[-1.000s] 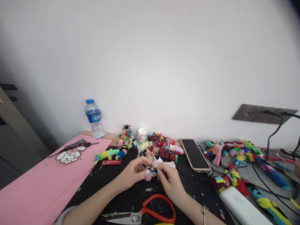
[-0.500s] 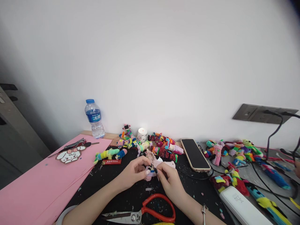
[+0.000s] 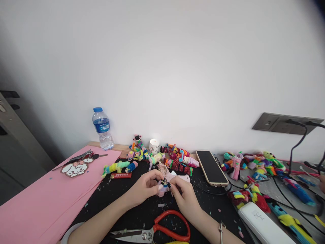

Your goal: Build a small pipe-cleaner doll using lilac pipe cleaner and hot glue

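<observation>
Between my two hands is a small fuzzy pipe-cleaner figure [image 3: 162,191] in pink and lilac with black, blue and pale bits on top. My left hand [image 3: 144,186] grips its left side, thumb and fingers closed on it. From the right, my right hand [image 3: 183,193] pinches a black piece at the figure's top between thumb and forefinger. The fingers cover much of the figure. Just below lie scissors [image 3: 162,227] with red handles, blades pointing left. A pale pink flat object [image 3: 184,177] lies behind my right hand.
Colourful pipe-cleaner figures [image 3: 181,164] and a white cup [image 3: 154,146] stand along the wall. A water bottle [image 3: 103,130] and pink paper [image 3: 50,193] are left; a phone [image 3: 212,168], white power bank [image 3: 264,222] and black cables [image 3: 291,203] are right. Another person's hand [image 3: 322,183] shows at the right edge.
</observation>
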The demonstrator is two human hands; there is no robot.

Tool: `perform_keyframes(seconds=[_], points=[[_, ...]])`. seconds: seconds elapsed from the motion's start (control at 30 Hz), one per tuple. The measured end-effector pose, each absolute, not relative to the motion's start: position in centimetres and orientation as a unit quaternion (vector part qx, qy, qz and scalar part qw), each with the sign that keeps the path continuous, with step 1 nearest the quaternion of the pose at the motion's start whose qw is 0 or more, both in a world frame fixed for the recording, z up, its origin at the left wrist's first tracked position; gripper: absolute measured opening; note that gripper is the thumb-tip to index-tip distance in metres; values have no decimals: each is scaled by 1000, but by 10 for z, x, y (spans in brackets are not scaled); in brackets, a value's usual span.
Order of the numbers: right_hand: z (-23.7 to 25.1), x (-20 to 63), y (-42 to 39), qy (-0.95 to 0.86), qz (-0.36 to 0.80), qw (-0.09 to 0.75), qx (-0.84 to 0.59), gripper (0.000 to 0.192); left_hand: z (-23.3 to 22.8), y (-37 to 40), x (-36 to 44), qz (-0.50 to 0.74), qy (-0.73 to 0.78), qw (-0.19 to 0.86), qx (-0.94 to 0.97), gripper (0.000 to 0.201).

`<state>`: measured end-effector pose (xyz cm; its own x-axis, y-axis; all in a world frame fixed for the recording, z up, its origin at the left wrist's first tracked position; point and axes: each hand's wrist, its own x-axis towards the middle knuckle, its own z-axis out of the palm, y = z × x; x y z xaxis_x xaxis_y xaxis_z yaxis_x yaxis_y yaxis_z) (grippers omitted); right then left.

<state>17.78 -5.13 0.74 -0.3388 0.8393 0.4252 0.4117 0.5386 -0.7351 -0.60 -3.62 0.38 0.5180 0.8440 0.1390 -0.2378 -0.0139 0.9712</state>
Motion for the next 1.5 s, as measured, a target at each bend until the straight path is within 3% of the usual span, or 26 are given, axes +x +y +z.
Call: perform_keyframes(seconds=[1.5], points=[[4,177,-51,-764,296,407,-403,24,8,-38,-5,434,258,661,554,20]])
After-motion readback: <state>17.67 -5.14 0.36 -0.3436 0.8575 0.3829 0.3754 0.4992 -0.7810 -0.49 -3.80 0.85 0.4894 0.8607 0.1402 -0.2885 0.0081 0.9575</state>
